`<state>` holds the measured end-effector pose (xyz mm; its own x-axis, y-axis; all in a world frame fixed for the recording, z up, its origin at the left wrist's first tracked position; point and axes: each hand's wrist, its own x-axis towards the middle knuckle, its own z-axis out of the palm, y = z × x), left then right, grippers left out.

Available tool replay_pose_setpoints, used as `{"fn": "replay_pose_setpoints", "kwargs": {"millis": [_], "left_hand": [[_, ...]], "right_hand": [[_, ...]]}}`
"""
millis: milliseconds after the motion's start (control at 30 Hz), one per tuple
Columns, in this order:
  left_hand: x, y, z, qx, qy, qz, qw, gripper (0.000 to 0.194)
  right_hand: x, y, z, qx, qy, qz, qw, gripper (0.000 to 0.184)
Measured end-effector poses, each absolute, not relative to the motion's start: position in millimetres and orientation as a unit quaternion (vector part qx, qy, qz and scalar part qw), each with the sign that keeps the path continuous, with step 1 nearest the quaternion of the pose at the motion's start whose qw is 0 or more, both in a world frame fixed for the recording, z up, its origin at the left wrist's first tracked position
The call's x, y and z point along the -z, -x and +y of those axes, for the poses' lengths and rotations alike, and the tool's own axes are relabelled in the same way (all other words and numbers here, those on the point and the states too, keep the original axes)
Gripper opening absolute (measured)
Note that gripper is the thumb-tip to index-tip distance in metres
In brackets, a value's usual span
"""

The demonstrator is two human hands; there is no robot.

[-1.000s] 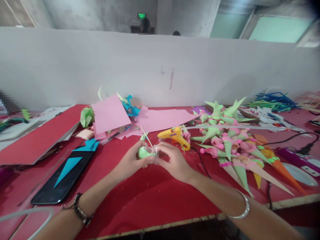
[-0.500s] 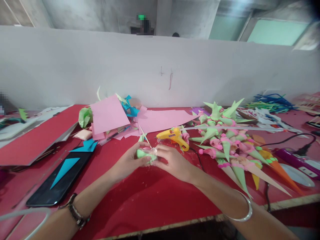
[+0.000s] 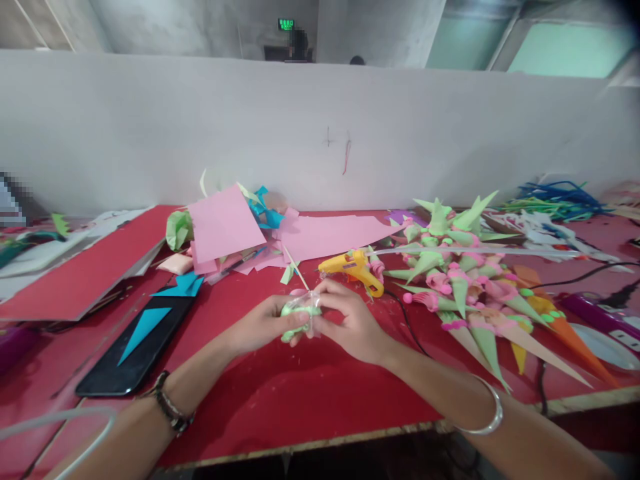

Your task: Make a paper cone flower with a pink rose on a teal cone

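Observation:
Between my two hands, above the red tabletop (image 3: 280, 407), is a light green lump in clear plastic wrapping (image 3: 299, 319); it looks like a small bag of modelling clay. My left hand (image 3: 267, 323) is closed on the green lump, thumb across its front. The fingers of my right hand (image 3: 350, 320) pinch the clear wrapping at the right side. A bit of pink shows behind the green. Just beyond my hands lie a thin wooden stick (image 3: 296, 268) and a yellow glue gun (image 3: 353, 268), its nozzle pointing left.
Several green and pink paper cones (image 3: 460, 287) are heaped at the right, near a purple power strip (image 3: 600, 320). Pink sheets (image 3: 330, 237) lie at the back against a white partition (image 3: 225, 120). On the left are a black phone (image 3: 155, 353) with blue paper pieces and a red board (image 3: 90, 267).
The view has shifted slightly, so most things sit a little further right. Both hands keep hold of the bag, and more of its clear wrapping shows.

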<state>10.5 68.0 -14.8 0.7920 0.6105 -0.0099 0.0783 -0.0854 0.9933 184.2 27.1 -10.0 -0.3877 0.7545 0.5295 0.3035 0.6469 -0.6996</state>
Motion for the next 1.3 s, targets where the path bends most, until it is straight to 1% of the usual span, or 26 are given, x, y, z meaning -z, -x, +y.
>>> {"fn": "replay_pose_setpoints", "kwargs": {"millis": [200,333,567,700,900,1000,1100,1233,1300], "left_hand": [[22.6,-15.0,64.7,-0.267,-0.657,0.228,0.668,0.030],[22.4,-15.5,63.7,-0.286,-0.631,0.209,0.691,0.026],[18.9,-5.8,72.3,-0.320,-0.634,0.231,0.665,0.026],[20.1,-1.0,78.9,-0.341,-0.636,0.262,0.641,0.029],[23.6,3.6,83.8,-0.352,-0.662,0.300,0.590,0.043],[21.3,1.5,80.2,-0.346,-0.684,0.287,0.575,0.046],[18.4,-2.3,76.4,-0.355,-0.698,0.307,0.541,0.045],[16.9,-3.7,75.6,-0.398,-0.695,0.358,0.480,0.037],[16.3,-2.9,76.0,-0.380,-0.704,0.368,0.474,0.037]], "right_hand": [[9.5,-181.4,25.6,-0.291,0.335,-0.747,0.495,0.011],[11.2,-180.8,25.3,-0.324,0.330,-0.711,0.530,0.009],[7.7,-182.3,26.9,-0.400,0.318,-0.641,0.573,0.007],[6.1,-185.4,30.4,-0.410,0.335,-0.609,0.591,0.012],[11.1,-186.1,33.4,-0.469,0.317,-0.624,0.539,0.020],[13.1,-184.1,33.3,-0.460,0.349,-0.627,0.523,0.014],[14.9,-182.0,33.8,-0.453,0.363,-0.630,0.516,0.013],[17.9,-179.7,34.0,-0.451,0.376,-0.629,0.509,0.012],[19.7,-179.1,33.4,-0.435,0.379,-0.641,0.507,0.013]]}}
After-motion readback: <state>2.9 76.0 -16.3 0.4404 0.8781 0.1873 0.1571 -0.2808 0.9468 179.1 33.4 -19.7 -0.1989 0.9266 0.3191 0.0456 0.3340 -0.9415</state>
